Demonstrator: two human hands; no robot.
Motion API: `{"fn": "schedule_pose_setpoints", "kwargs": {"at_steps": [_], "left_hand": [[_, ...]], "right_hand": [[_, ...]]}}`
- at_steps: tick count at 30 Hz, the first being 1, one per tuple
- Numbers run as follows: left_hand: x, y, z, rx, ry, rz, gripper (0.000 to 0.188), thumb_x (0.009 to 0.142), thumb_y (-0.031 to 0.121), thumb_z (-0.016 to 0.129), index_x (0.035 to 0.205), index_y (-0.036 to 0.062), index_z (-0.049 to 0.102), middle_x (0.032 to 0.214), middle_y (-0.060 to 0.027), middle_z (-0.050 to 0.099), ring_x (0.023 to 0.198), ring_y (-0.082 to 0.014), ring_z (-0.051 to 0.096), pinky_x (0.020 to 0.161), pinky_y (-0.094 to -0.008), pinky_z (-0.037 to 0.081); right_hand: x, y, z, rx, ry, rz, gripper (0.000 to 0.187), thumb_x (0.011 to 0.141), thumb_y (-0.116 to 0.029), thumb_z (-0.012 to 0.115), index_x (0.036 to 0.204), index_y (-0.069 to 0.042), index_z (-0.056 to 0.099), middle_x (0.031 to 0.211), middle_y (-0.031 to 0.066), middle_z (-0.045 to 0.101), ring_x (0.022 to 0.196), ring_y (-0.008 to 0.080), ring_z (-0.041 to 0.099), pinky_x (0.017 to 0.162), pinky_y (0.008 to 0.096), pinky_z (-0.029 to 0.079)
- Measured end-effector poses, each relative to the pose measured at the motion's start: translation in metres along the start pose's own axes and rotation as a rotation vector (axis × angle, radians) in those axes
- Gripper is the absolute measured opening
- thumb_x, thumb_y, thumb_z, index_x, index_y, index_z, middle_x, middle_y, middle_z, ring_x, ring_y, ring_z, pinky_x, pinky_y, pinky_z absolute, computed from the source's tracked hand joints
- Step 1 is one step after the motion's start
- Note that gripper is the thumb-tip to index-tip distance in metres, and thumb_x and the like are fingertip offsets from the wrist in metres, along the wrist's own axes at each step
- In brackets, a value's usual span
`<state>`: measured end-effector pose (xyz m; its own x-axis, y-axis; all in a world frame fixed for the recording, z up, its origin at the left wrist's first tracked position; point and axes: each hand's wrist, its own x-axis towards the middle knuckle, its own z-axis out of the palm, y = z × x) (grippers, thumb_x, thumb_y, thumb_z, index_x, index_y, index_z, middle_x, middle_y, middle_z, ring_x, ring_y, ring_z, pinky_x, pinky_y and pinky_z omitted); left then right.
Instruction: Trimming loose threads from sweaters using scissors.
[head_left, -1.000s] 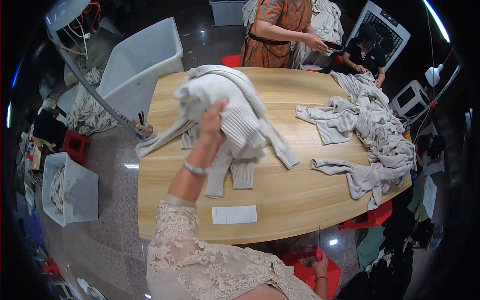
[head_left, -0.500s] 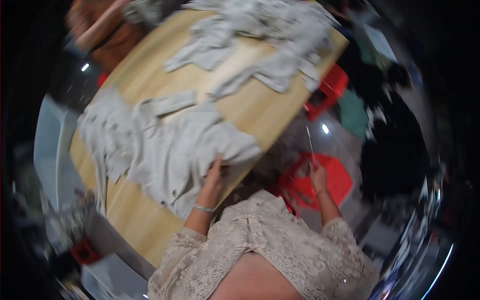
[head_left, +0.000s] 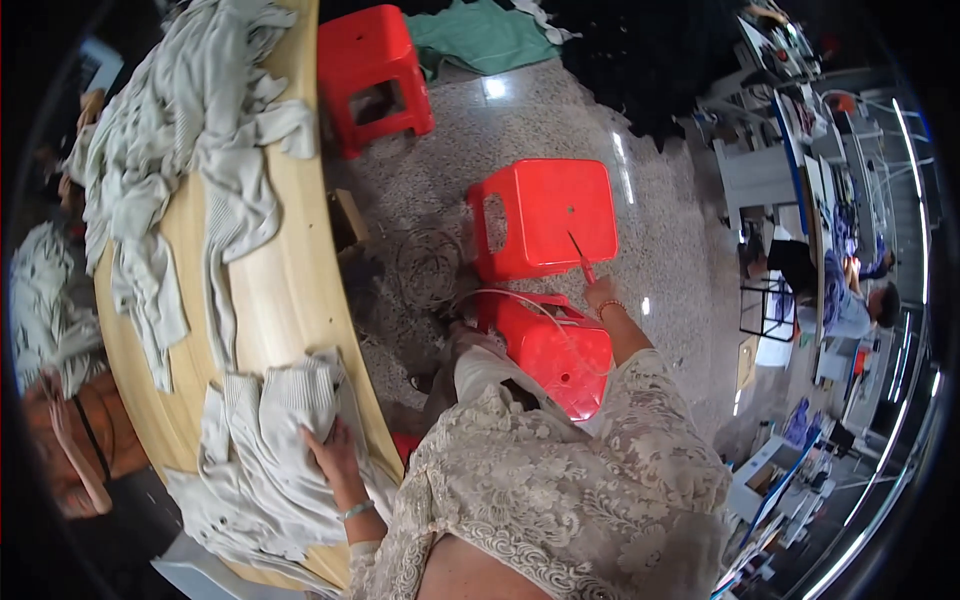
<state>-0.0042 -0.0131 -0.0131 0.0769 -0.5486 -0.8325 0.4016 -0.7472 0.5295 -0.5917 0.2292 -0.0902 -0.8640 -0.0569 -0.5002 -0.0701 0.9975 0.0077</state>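
Note:
On the off-white knit sweater (head_left: pixel 285 410) at the near end of the table lies my left hand (head_left: pixel 337 460), its thumb and fingers apart on the fabric. My right hand (head_left: pixel 603 294), out over the floor to the right, is closed around the red handle of a thin, pointed metal tool (head_left: pixel 577 250). Its slim shaft points up and away, in front of a red plastic stool (head_left: pixel 565 205). The exact kind of tool is too small to make out.
More pale knitwear (head_left: pixel 190 110) is heaped along the wooden table (head_left: pixel 275 300). Another red stool (head_left: pixel 372 70) stands beside the table, and a third (head_left: pixel 560 355) is close to my legs. Green cloth (head_left: pixel 485 38) lies on the floor. A person in orange (head_left: pixel 85 440) is across the table.
My view has swung to the right, showing more floor, stools and workbenches. My left hand is still on the sweater, and the red-handled tool is still in my right hand.

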Motion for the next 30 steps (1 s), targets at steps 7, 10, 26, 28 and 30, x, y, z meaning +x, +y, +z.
{"fn": "schedule_pose_setpoints", "kwargs": {"at_steps": [7,10,26,28,30], "left_hand": [[-0.009,0.004,0.003,0.096,0.014,-0.008,0.082,0.079,0.071,0.056,0.125,0.0041,0.050,0.110,-0.0138,0.059,0.099,-0.0250,0.056,0.092,-0.0393,0.041],[-0.018,0.009,-0.005,0.042,0.121,-0.011,0.079,0.082,0.071,0.052,0.127,0.0059,0.049,0.103,-0.0143,0.061,0.096,-0.0254,0.057,0.090,-0.0394,0.043],[-0.018,-0.011,0.045,0.209,0.298,0.097,0.083,0.087,0.071,0.043,0.121,-0.0046,0.053,0.092,-0.0217,0.068,0.079,-0.0268,0.065,0.074,-0.0355,0.052],[-0.019,-0.011,0.037,0.141,0.369,0.130,0.079,0.086,0.070,0.047,0.123,0.0009,0.055,0.090,-0.0189,0.068,0.080,-0.0256,0.065,0.075,-0.0352,0.052],[0.000,-0.011,0.044,0.126,0.329,0.147,0.078,0.085,0.071,0.048,0.122,0.0029,0.056,0.091,-0.0166,0.067,0.081,-0.0249,0.065,0.075,-0.0350,0.052]], "right_hand": [[0.093,-0.017,0.007,-0.082,-0.090,0.074,0.030,0.083,-0.018,0.057,0.105,-0.001,0.067,0.104,0.0235,0.066,0.100,0.0377,0.064,0.081,0.0447,0.054],[0.086,-0.080,-0.025,-0.146,-0.300,0.069,0.034,0.086,-0.025,0.055,0.113,-0.006,0.065,0.120,0.0220,0.060,0.113,0.0362,0.058,0.092,0.0467,0.050],[0.181,-0.048,0.045,-0.449,-0.065,-0.302,0.066,0.080,-0.025,0.061,0.138,-0.005,0.040,0.110,0.0234,0.063,0.103,0.0378,0.061,0.087,0.0467,0.051],[0.127,-0.105,0.037,-0.313,0.061,-0.344,0.053,0.082,-0.025,0.060,0.130,-0.004,0.050,0.113,0.0222,0.062,0.107,0.0358,0.060,0.089,0.0460,0.049],[0.124,-0.114,0.028,-0.220,0.143,-0.569,0.046,0.085,-0.023,0.058,0.126,-0.003,0.053,0.114,0.0213,0.062,0.107,0.0343,0.060,0.090,0.0444,0.049]]}}
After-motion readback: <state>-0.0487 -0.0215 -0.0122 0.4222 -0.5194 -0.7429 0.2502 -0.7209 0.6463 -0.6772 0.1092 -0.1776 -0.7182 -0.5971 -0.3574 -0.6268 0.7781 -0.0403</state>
